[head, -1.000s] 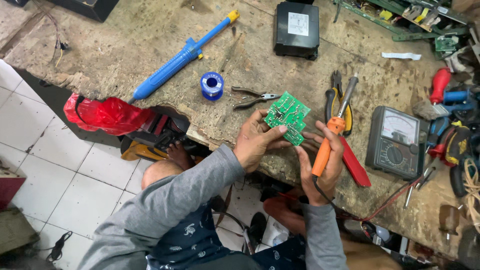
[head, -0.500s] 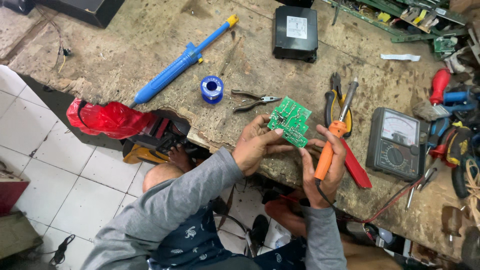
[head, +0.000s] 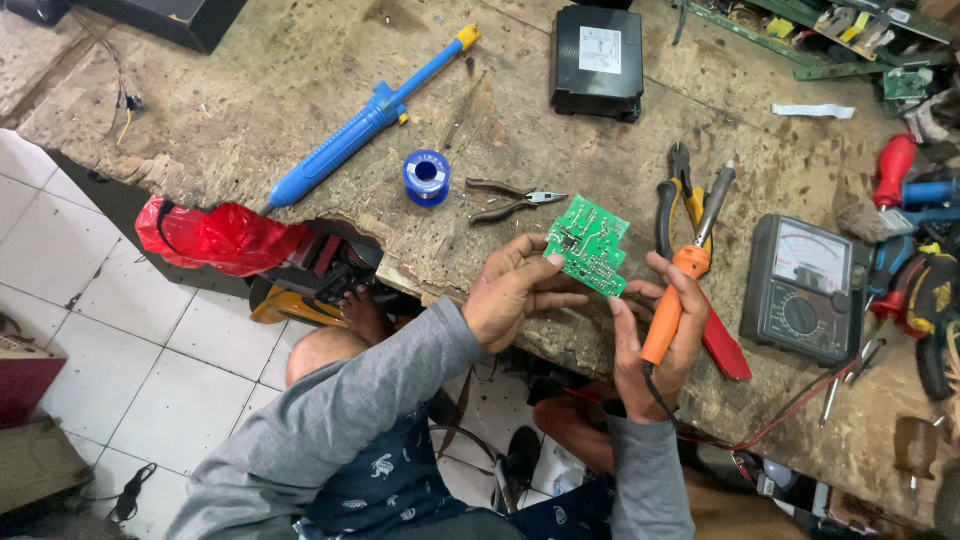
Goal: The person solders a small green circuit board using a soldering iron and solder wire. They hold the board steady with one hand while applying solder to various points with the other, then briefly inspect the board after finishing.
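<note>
Left hand (head: 512, 300) pinches a flat green circuit board (head: 589, 243); right hand (head: 655, 345) grips an orange soldering iron (head: 672, 305), seemingly.

Desoldering pump (head: 365, 122): blue, yellow-tipped, lying diagonally on the worn workbench (head: 300, 70).
Solder spool (head: 427, 177): blue, just beside the needle-nose pliers (head: 512, 199).
Black box (head: 598, 62): near the far edge.
Analog multimeter (head: 805, 288): right side.
Red plastic bag (head: 215, 237): at the bench's front edge.
</note>
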